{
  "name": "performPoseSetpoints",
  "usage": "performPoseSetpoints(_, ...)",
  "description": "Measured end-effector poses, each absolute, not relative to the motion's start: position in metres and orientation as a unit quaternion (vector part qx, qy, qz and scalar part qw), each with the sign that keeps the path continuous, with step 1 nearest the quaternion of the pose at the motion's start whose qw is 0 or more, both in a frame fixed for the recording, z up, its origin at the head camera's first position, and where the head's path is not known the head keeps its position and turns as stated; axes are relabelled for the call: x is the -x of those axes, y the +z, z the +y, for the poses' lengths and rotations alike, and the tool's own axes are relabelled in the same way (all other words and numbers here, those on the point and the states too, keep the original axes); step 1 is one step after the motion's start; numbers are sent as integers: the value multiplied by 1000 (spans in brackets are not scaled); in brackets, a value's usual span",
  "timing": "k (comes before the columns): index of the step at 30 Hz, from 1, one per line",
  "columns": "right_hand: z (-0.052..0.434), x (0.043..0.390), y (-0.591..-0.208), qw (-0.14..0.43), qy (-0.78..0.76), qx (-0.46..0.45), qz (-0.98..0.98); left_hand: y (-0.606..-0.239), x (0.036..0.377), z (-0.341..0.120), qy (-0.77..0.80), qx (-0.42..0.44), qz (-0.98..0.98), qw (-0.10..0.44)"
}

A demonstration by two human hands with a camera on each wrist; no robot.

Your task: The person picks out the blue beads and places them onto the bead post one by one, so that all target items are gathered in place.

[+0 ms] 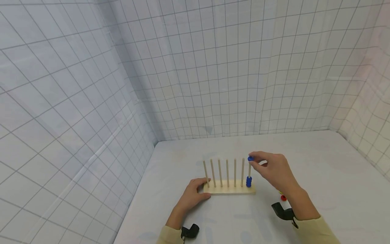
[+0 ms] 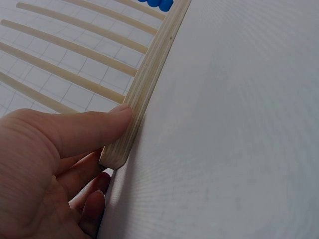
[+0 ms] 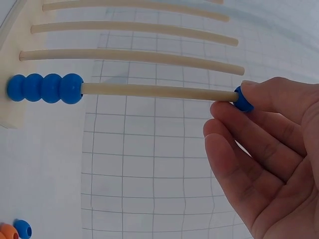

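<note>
A pale wooden base with several upright pegs, a bead rack [image 1: 229,191], stands on the table. My left hand [image 1: 191,194] grips the base's left end, thumb along the front edge [image 2: 144,94] in the left wrist view. Several blue beads [image 3: 45,88] are stacked at the foot of the rightmost peg [image 3: 154,91]. At that peg's top, my right hand [image 1: 272,167] pinches one blue bead [image 3: 243,99] between thumb and index finger. The peg's tip meets the bead's hole. The other pegs carry no beads.
Right of the rack, partly behind the right forearm, lie a red bead [image 1: 283,198] and a yellow bead [image 1: 280,192]. The right wrist view shows a loose blue bead [image 3: 22,228] beside an orange bead [image 3: 8,231]. Grid-patterned white sheets [image 1: 213,67] surround the white table [image 1: 170,159].
</note>
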State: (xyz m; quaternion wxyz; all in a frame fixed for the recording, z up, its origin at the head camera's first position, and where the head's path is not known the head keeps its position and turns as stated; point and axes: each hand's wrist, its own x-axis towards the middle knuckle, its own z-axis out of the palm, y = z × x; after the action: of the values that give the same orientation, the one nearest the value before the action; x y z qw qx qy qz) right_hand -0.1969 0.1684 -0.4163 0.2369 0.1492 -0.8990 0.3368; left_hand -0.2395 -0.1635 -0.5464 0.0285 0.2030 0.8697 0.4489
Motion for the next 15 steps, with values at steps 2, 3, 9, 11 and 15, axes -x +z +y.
performPoseSetpoints(2,169,197,-417,237,338,-150,-899,-546,239,-163,449,-203,869,28)
performPoseSetpoints(3,169,197,-417,236,337,-150,-899,-546,239,-164,450,-204,869,28)
performPoseSetpoints(9,168,197,-418,228,337,-143,-902,-546,239,-164,453,-205,867,27)
performPoseSetpoints(11,168,197,-418,227,336,-143,-903,-546,239,-164,454,-206,867,27)
performPoseSetpoints(15,168,198,-419,226,339,-145,-902,-547,240,-164,454,-206,866,26)
